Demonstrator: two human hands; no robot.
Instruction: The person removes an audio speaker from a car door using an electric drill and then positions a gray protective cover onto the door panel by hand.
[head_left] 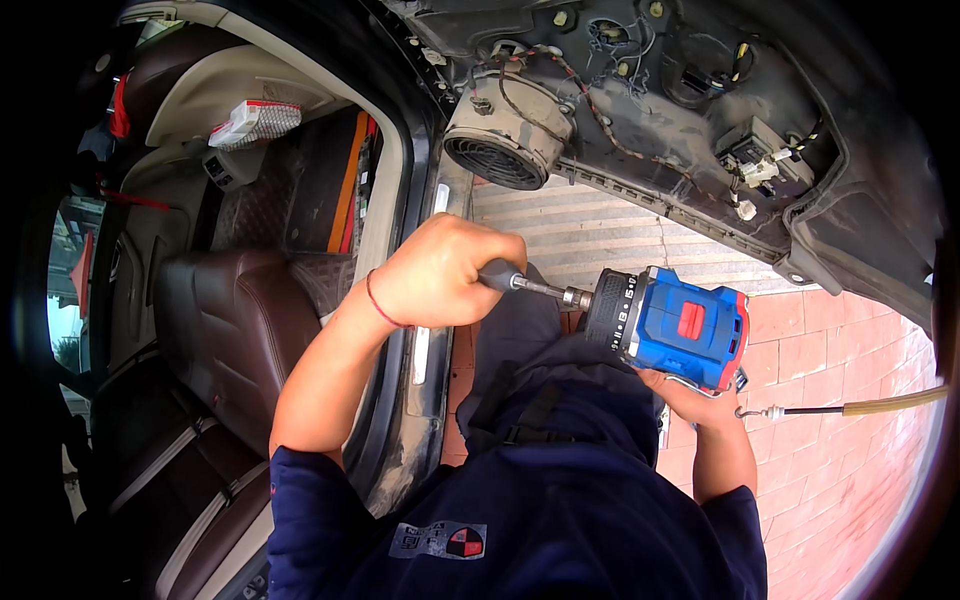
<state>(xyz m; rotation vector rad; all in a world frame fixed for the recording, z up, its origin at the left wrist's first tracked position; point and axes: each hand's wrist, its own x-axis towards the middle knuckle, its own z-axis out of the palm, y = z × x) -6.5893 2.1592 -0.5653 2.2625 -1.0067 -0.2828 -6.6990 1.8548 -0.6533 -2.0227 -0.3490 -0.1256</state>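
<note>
My left hand (452, 268) is closed around a black-handled screwdriver (496, 274), held in front of my body near the door sill. Its metal shaft points right and lines up with the metal bit holder (578, 298) at the nose of a blue cordless drill (690, 330); whether the two are joined I cannot tell. Beneath the drill, my right hand (688, 398) grips its handle, with most of the fingers hidden by the tool body. The drill lies level, its black numbered collar (612, 310) facing my left hand.
Ahead is a car door (690, 190) without its trim, showing a dusty round speaker (508, 135) and loose wiring. To my left, a brown leather seat (235, 310) stands inside the open car. Red paving (800, 350) lies right, and a cable (860, 408) enters there.
</note>
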